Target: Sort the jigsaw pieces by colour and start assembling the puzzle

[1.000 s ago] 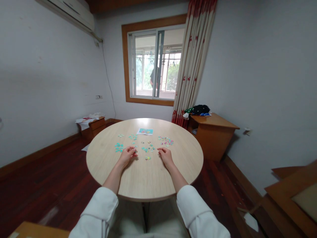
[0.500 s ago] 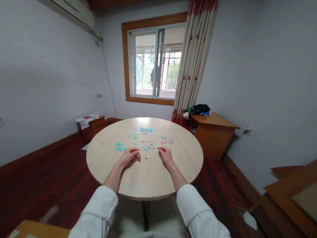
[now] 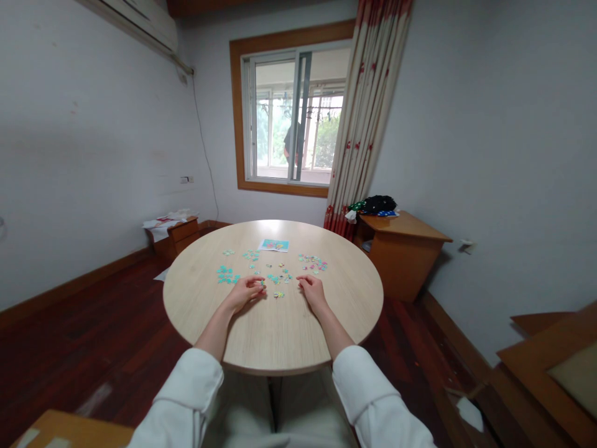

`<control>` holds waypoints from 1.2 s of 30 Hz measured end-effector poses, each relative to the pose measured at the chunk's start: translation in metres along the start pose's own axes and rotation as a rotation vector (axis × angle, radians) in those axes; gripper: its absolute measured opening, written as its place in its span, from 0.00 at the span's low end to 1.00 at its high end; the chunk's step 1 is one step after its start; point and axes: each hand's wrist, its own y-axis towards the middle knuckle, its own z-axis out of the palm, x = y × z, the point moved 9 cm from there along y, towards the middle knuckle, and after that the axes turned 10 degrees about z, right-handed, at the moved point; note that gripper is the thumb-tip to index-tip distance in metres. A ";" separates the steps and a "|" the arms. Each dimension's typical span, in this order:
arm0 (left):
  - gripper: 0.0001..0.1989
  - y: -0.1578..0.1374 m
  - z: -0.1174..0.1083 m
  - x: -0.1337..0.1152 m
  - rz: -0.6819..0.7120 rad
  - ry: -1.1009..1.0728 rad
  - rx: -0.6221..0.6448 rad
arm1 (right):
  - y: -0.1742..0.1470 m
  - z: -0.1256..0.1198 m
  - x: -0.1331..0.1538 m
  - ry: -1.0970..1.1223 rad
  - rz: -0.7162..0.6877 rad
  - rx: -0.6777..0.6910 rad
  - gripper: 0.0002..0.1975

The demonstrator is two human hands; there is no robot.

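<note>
Puzzle pieces lie in loose groups on a round, pale wooden table (image 3: 275, 336). My left hand (image 3: 245, 292) is bent at the near left of them, thumb and fingers closed on a small greenish puzzle piece (image 3: 263, 284). Opposite it, my right hand (image 3: 311, 291) rests by the table top with loosely curled fingers slightly apart, and I see nothing in them. Between the hands are a small yellow-green joined cluster (image 3: 278, 295) and several teal pieces (image 3: 275, 279). More teal pieces (image 3: 226, 274) lie left, and pink and mixed ones (image 3: 312, 262) lie right.
A printed picture sheet (image 3: 274, 246) lies farther back on the table. A wooden desk (image 3: 401, 249) with dark cloth stands at the right, a low cabinet (image 3: 181, 235) with papers at the left. Beyond the window (image 3: 275, 124) a person is partly visible.
My left hand has turned very slightly, and the piece at its fingertips shows a little differently. My right hand and the loose pieces stay where they were.
</note>
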 end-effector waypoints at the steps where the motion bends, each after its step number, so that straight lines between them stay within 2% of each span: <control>1: 0.18 0.000 0.000 0.000 0.001 0.002 -0.001 | 0.000 0.000 0.000 0.001 0.000 0.001 0.13; 10: 0.18 -0.002 0.003 -0.004 0.014 -0.004 0.017 | 0.002 0.001 -0.001 0.007 -0.003 0.010 0.13; 24: 0.15 0.000 0.000 -0.006 0.036 -0.004 -0.032 | 0.001 0.000 0.001 0.000 -0.008 0.010 0.12; 27: 0.14 0.003 -0.007 -0.005 0.054 0.003 -0.088 | 0.001 0.000 0.001 0.000 -0.011 0.008 0.12; 31: 0.14 0.008 -0.025 -0.004 0.079 0.025 -0.240 | 0.002 0.000 0.000 -0.005 -0.014 0.005 0.12; 36: 0.12 0.010 -0.039 -0.002 0.103 -0.073 -0.373 | 0.002 0.001 -0.001 -0.019 -0.023 0.010 0.13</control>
